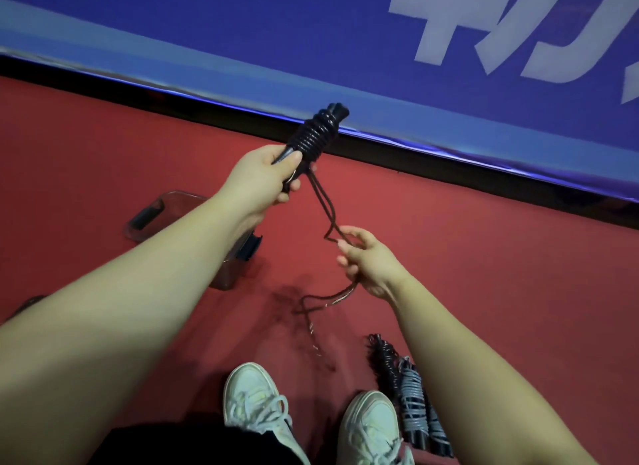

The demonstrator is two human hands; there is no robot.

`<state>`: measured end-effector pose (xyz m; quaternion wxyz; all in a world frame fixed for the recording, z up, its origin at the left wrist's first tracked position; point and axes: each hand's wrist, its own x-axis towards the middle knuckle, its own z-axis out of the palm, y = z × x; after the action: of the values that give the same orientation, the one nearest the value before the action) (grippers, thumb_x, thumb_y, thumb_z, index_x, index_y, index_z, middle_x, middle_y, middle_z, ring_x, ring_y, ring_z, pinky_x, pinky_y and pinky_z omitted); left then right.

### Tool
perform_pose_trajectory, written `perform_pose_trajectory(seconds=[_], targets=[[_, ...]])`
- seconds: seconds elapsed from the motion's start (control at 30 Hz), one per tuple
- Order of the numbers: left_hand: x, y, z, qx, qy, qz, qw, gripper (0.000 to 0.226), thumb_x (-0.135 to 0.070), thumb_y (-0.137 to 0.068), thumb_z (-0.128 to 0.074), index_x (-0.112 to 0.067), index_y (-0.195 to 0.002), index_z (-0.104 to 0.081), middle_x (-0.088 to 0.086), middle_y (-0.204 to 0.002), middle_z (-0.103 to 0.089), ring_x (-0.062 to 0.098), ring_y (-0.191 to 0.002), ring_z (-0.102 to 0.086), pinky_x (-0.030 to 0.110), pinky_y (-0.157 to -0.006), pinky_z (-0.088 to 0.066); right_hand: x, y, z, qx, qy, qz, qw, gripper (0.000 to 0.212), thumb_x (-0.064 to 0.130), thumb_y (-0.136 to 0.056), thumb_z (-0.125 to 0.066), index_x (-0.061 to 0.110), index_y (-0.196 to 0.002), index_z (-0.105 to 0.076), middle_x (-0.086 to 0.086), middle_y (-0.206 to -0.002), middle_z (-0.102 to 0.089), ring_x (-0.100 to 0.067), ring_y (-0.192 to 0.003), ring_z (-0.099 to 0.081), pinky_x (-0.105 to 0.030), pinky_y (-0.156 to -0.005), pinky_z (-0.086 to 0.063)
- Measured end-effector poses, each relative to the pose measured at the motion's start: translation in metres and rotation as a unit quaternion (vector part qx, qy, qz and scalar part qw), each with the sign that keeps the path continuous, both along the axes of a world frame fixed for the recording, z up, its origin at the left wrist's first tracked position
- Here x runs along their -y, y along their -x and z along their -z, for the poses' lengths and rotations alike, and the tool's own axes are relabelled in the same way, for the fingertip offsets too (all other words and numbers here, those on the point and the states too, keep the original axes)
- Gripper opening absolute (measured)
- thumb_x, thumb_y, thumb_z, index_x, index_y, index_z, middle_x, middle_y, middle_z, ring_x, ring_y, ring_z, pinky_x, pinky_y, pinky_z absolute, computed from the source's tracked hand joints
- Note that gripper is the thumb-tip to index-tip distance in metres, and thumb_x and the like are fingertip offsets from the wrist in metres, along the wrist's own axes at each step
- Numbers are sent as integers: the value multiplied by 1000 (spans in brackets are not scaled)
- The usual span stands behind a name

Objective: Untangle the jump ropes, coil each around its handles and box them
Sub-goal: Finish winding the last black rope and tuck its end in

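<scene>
Red carpet (449,243); left hand (262,174) grips glossy black coiled handles (316,134).

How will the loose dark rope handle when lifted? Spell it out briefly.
Probably floppy: the loose rope sags and kinks between the wound handles in the left hand and the right hand. Likely light: that hand carries it loosely. Possibly springy: its tail loops instead of hanging straight.

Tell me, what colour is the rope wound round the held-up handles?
The wound rope is shiny black, seen best in the head view.
</scene>
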<state>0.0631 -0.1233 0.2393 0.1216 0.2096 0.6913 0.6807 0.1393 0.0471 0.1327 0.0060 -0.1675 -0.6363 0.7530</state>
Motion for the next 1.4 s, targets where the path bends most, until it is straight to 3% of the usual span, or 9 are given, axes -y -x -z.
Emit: perform_pose_trajectory(seconds=[0.33, 0.43, 0.53, 0.63, 0.77, 0.9, 1.03, 1.23, 1.4], targets=[[0, 11, -14, -31, 61, -65, 996, 12, -14, -98, -46, -17, -94, -58, -9, -70, -59, 8, -56, -47, 17, -46, -33, -78, -22, 29, 112, -305, -112, 939, 25, 30, -98, -47, 15, -94, -66, 2, -66, -43, -10, -54, -37, -19, -52, -32], [-15, 4, -13, -64, 116, -55, 990, 18, -17, -98, -48, -24, -84, -58, -2, -69, -58, 14, -61, -47, 24, -55, -37, -72, -22, 30, 213, -324, -218, 895, 27, 20, -99, -47, 6, -119, -59, -5, -95, -61, -15, -84, -58, -19, -66, -40], [-30, -1, -10, -74, 146, -45, 985, 16, -19, -97, -49, -24, -86, -59, 7, -75, -58, 19, -69, -50, 30, -68, -37, -59, -14, 13, 200, -269, -204, 920, 54, -10, -82, -50, 6, -134, -46, -11, -139, -47, -22, -131, -39, -20, -96, -32], [-40, -7, -6, -112, 190, -38, 975, 12, -21, -97, -49, -22, -92, -60, 3, -65, -58, 11, -56, -50, 26, -59, -37, -31, 0, -20, 16, -97, -70, 993, 66, -1, -62, -49, 11, -127, -46, -9, -127, -55, -19, -118, -49, -22, -87, -39], [-42, -9, -6, -141, 214, -58, 965, 14, -22, -96, -49, -21, -94, -63, -1, -60, -55, 2, -44, -44, 23, -50, -35, 4, 5, -36, -74, 123, -53, 988, 42, 6, -77, -37, 12, -116, -51, -4, -85, -65, -17, -76, -64, -26, -71, -47], [-34, -3, -7, -141, 217, -89, 962, 13, -22, -97, -49, -18, -98, -62, -2, -60, -55, 0, -38, -43, 18, -45, -32, 19, -3, -35, -102, -156, 47, 981, 16, 28, -98, -44, 20, -102, -58, 9, -67, -47, -4, -51, -42, -15, -49, -35], [-31, -4, 8, -68, 171, -97, 978, 16, -19, -97, -49, -9, -104, -60, 7, -69, -59, 12, -51, -46, 25, -54, -34, 13, -12, -24, -120, -509, 60, 850, 23, 41, -94, -49, 27, -106, -63, 7, -89, -65, -12, -82, -57, -29, -68, -42], [-35, 3, 10, 22, 44, -127, 991, 11, -15, -98, -47, -12, -92, -56, 10, -81, -57, 13, -56, -45, 18, -41, -31, -4, -25, -6, -57, -245, 99, 963, 27, 22, -100, -41, 15, -91, -65, 7, -61, -47, -9, -52, -38, -22, -53, -30], [-25, 8, 20, -25, 120, -145, 982, 19, -20, -98, -47, -9, -108, -60, 6, -68, -57, 14, -54, -43, 25, -50, -33, -12, -43, -6, -10, -297, 96, 950, 33, 34, -97, -43, 27, -74, -65, 13, -62, -53, 0, -58, -45, -17, -56, -35]])
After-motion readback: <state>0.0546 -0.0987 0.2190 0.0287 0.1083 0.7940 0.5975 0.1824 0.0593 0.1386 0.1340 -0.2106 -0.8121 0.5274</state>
